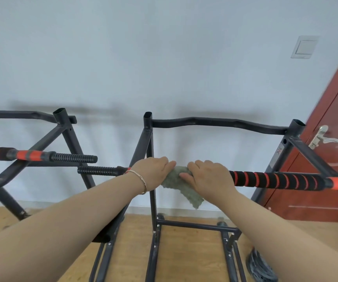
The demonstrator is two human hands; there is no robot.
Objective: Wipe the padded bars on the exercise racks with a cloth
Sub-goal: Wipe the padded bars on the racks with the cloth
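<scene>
A black padded bar with red stripes (276, 180) runs across the right rack at chest height, its ribbed black end (96, 170) poking out to the left. A grey-green cloth (181, 187) is draped over the bar between my hands, one corner hanging down. My left hand (150, 169), with a bracelet on the wrist, curls over the bar and the cloth's left edge. My right hand (208, 176) grips the cloth around the bar. A second padded bar (33, 155) lies on the left rack.
Two black steel racks (215, 122) stand against a pale wall, their legs (153, 231) on the wooden floor below my arms. A red-brown door (331, 159) with a metal handle (322, 137) is at the right. A dark coiled object (261, 267) lies on the floor at the lower right.
</scene>
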